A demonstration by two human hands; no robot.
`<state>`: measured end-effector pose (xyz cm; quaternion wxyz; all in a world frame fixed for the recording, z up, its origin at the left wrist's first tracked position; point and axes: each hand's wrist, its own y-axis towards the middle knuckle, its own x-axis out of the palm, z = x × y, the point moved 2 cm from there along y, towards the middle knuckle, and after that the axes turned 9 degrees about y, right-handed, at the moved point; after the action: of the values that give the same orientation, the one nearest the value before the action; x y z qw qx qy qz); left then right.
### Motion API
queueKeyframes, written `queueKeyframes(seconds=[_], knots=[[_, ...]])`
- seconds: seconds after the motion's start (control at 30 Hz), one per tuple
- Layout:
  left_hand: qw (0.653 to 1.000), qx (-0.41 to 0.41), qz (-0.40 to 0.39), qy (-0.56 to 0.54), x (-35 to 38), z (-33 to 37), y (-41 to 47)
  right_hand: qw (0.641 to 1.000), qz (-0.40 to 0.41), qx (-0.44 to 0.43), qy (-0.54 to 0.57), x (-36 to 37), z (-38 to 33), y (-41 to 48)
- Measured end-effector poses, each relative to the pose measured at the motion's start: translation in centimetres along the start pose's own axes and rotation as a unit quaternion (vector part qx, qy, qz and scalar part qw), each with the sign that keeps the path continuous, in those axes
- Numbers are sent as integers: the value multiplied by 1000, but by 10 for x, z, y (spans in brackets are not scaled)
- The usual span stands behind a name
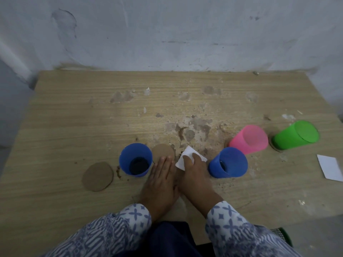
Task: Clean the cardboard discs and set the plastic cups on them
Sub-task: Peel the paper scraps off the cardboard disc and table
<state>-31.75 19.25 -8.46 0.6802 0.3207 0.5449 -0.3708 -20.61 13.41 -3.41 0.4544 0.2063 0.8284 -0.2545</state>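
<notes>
Two brown discs [97,176] [163,150]: left fingers [164,164] flat together on one, right fingers [194,157] seemingly pinching white paper [187,152].

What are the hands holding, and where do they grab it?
The right hand holds the white paper by its near end, fingers on top. The left hand just presses flat on a cardboard disc, gripping nothing.
</notes>
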Motion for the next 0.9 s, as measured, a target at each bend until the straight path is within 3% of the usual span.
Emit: queueKeyframes(seconds=[0.2, 0.37, 0.67, 0.9], knots=[[1000, -7, -10, 10, -3, 0, -2, 997, -37, -29, -56, 11, 1, 15], [999, -20, -10, 31, -4, 1, -2, 997, 46, -55, 13, 19, 8, 51], [999, -14, -8, 33, -4, 2, -2, 993, 27, -113, -19, 17, 4, 18], [998, -16, -17, 51, -6, 2, -3, 996, 62, -61, 21, 17, 9, 45]])
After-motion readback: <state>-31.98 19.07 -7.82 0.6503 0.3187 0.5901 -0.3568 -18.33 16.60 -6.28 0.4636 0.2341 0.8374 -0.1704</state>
